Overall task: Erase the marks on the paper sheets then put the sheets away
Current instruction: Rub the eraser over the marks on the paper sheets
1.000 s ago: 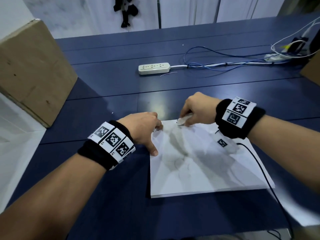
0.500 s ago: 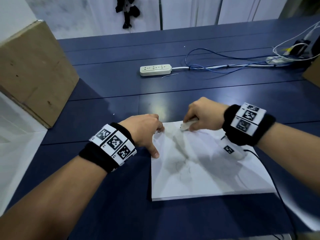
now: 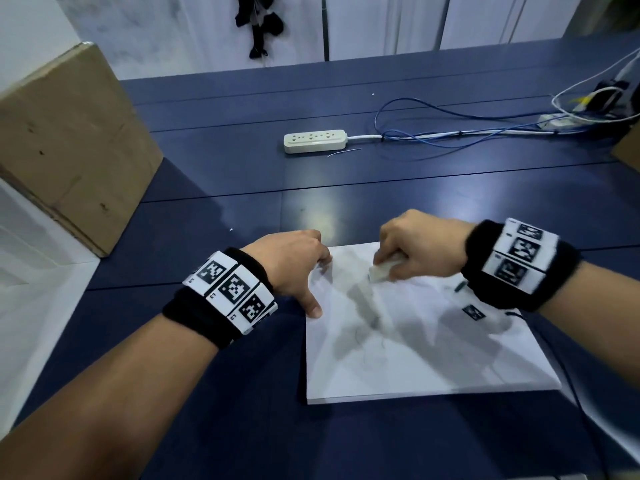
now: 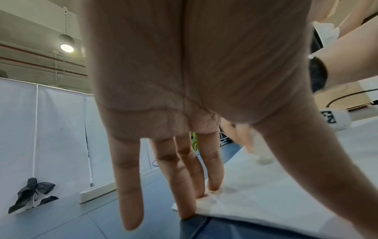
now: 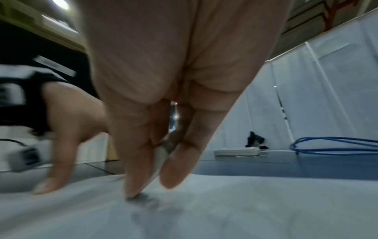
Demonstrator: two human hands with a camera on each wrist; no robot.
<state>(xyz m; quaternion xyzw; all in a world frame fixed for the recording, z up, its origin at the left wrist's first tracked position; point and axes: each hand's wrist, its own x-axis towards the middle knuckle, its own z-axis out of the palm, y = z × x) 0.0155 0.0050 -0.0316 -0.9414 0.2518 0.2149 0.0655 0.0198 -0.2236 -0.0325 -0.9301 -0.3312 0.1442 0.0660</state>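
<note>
A stack of white paper sheets (image 3: 433, 358) lies on the dark blue table (image 3: 207, 393), with faint pencil marks (image 3: 363, 337) near its middle. My left hand (image 3: 298, 271) presses the stack's far left corner with straight fingers (image 4: 190, 186), thumb on the left edge. My right hand (image 3: 412, 251) pinches a white eraser (image 3: 382, 271) and holds its tip against the paper near the far edge. In the right wrist view the eraser (image 5: 161, 155) sits between thumb and fingers on the sheet (image 5: 225, 210).
A cardboard box (image 3: 65, 147) stands at the left. A white power strip (image 3: 315, 141) with blue and white cables (image 3: 467, 133) lies farther back. A black cable (image 3: 571, 375) runs along the stack's right edge. White curtains close the far side.
My right hand has slid the eraser a little nearer and to the left over the paper. The left hand keeps pressing the same corner.
</note>
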